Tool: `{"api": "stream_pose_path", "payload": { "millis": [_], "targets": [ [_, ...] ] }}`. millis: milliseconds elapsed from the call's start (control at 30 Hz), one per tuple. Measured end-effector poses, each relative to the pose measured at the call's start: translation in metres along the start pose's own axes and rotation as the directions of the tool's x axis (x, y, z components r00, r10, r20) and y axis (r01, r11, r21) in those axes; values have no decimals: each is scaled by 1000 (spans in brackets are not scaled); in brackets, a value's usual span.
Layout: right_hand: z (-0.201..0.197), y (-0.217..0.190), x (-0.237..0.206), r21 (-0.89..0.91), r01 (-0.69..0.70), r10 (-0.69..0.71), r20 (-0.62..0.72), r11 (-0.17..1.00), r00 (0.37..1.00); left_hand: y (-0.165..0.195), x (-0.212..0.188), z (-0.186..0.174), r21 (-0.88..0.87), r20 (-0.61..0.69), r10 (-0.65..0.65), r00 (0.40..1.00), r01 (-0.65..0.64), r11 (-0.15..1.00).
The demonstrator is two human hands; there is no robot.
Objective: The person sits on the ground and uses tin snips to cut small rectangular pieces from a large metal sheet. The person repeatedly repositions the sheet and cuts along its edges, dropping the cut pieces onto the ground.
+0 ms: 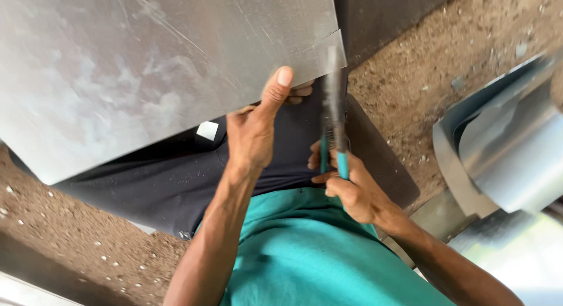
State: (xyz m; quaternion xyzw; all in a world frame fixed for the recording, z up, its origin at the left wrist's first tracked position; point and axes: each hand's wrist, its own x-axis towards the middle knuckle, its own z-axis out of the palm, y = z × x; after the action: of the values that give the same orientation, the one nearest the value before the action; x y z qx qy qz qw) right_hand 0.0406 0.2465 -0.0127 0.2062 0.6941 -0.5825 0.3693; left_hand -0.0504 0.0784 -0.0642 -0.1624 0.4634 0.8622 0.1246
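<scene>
Teal cloth of the person's shirt (305, 253) filled the bottom of the view, closest to the lens, with dark trousers (170, 177) just beyond it; both forearms reached away from there toward the work. Fingers of the right hand (352, 191) were curled shut around the teal-sleeved handles (342, 164) of a pair of metal snips (333, 106); the thumb lay along the near side of the handles, and the dark blades ran straight up from the fist, blurred, to meet the near right corner of a large grey metal sheet (135, 71); whether the blades stood open or shut at that corner could not be told through the blur. Over on the left hand (253, 133), the thumb (278, 86) was stretched out and pressed flat against the upper face of the sheet near its lower edge, just left of the blades; the other fingers passed beneath the edge, only their tips showing past it, so the hand pinched the sheet between thumb and fingers. That sheet, scratched and mottled, tilted across the lap and covered the upper left of the view; brown gravelly ground (446, 65) lay around it; curved pieces of bent sheet metal (510, 147) sat well apart at the right.
</scene>
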Motion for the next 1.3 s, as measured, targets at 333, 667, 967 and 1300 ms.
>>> {"api": "stream_pose_path", "payload": {
  "millis": [333,667,967,1300],
  "targets": [
    [6,8,1,-29,20,-22,-50,999,998,-22,-1,7,39,-21,-2,1000,2,999],
    [2,3,3,-58,28,-33,-101,998,994,-24,2,10,7,-48,5,999,-4,1000],
    [-5,4,8,-166,26,-54,-165,986,985,-26,0,12,-14,-64,-10,998,9,1000],
    [-50,29,0,-766,186,-466,-165,616,869,39,-19,83,-318,-423,-141,895,-1,948]
  ]
}}
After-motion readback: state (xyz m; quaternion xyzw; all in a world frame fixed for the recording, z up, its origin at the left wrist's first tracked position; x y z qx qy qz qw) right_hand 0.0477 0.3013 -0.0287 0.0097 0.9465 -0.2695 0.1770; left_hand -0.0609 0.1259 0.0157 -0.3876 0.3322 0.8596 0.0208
